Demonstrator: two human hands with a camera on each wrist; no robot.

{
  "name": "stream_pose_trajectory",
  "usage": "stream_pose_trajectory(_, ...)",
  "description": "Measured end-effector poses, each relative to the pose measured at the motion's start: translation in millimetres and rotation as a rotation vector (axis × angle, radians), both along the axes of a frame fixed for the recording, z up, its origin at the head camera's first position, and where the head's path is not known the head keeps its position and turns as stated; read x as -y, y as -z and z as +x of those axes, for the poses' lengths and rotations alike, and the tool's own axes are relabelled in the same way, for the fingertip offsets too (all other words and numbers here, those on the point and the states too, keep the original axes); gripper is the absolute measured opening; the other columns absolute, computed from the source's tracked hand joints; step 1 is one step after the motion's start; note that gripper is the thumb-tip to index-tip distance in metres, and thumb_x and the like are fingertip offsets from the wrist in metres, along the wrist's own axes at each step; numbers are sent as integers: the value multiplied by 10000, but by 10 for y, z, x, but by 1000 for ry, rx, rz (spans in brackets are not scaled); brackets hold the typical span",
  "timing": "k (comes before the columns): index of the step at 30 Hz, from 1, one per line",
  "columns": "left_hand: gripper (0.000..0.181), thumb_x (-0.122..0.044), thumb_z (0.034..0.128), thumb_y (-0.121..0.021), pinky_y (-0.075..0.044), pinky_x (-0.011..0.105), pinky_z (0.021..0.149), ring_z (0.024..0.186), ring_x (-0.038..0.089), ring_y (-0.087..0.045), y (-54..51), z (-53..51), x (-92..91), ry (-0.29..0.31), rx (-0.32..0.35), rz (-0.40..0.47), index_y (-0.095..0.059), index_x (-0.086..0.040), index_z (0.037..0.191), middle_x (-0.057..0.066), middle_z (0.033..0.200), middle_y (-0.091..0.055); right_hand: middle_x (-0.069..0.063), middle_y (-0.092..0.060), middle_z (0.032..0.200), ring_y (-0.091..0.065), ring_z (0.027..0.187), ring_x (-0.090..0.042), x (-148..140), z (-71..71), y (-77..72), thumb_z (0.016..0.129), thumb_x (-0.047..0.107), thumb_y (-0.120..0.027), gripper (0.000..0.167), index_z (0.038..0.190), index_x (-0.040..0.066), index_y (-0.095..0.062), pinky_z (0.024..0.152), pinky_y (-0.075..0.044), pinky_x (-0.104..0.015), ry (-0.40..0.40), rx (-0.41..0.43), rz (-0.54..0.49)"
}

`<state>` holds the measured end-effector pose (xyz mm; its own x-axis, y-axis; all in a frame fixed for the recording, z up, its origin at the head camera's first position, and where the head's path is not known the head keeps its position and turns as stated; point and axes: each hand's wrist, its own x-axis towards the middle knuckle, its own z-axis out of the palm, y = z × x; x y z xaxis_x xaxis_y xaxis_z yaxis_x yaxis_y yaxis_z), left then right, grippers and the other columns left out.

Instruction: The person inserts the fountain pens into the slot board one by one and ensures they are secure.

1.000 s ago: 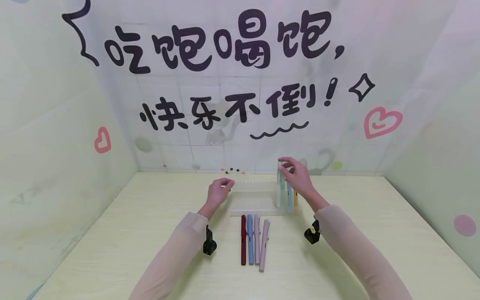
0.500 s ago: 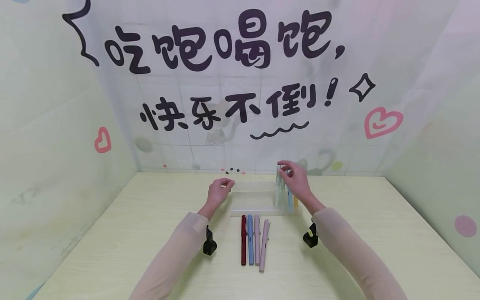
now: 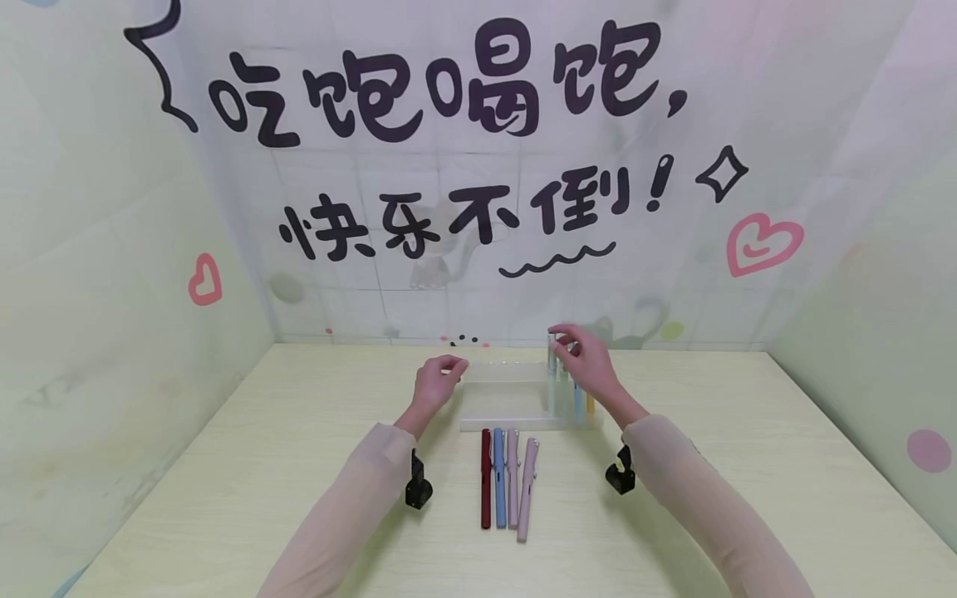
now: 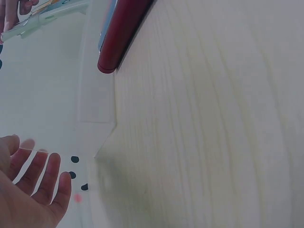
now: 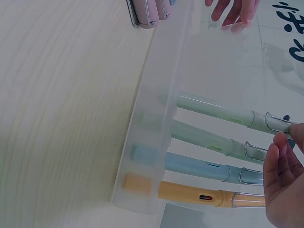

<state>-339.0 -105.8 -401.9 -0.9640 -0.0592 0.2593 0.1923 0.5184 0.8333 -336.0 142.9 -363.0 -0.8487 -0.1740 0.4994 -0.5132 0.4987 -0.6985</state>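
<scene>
A translucent pen rack (image 3: 499,423) stands near the back wall. The left hand (image 3: 436,383) pinches its upper left edge; in the left wrist view that hand (image 4: 35,194) has the clear panel between thumb and fingers. At the rack's right part the right hand (image 3: 591,359) pinches the capped top of an upright pale green pen (image 3: 552,390). In the right wrist view the right hand (image 5: 287,180) holds this pen (image 5: 213,110) by its clip end, its lower end in the rack. Beside it stand another green pen (image 5: 202,137), a blue pen (image 5: 199,167) and an orange pen (image 5: 187,192).
In front of the rack lie a dark red pen (image 3: 486,477), a blue pen (image 3: 499,477) and two pink pens (image 3: 512,477), the rightmost slanted. Behind the table (image 3: 299,465) rises a printed backdrop, with side walls left and right.
The right hand has moved slightly left and down with the pale green pen, which stands lower and further left in the rack. The left hand has not moved.
</scene>
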Motion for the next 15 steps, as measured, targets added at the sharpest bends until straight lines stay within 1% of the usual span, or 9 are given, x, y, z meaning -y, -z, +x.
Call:
stream_pose_trajectory(3,256,-229,879,-551,-477,323,687,736,192,-604,-2,3,-3,-5,5,-2,-638,-11,980,85,893,-621,-110,-596,867,-475,553,-169,-5,-3,7,873,93,-548,240,1108,52,-569,454,-420,-275,-12,4,13)
stream_pose_trajectory(4,255,-219,883,-547,-474,341,714,760,201,-605,4,-9,-3,-6,25,-2,-633,-11,1001,90,917,-620,-107,-598,862,-477,555,-169,-4,-4,8,873,95,-549,236,1104,53,-571,457,-422,-276,-13,5,16)
stream_pose_trajectory(7,252,-217,883,-545,-475,331,715,762,199,-604,15,-18,-10,-17,34,-10,-633,-16,1007,88,926,-619,-103,-605,848,-483,554,-171,-6,-9,18,872,97,-550,229,1095,51,-574,463,-425,-278,-15,2,30)
stream_pose_trajectory(15,267,-225,885,-543,-481,325,698,759,201,-602,8,-11,-7,-12,23,-22,-629,-5,1009,94,925,-618,-96,-599,815,-470,532,-172,-9,-23,29,864,83,-559,219,1075,32,-588,459,-414,-279,-11,-22,59)
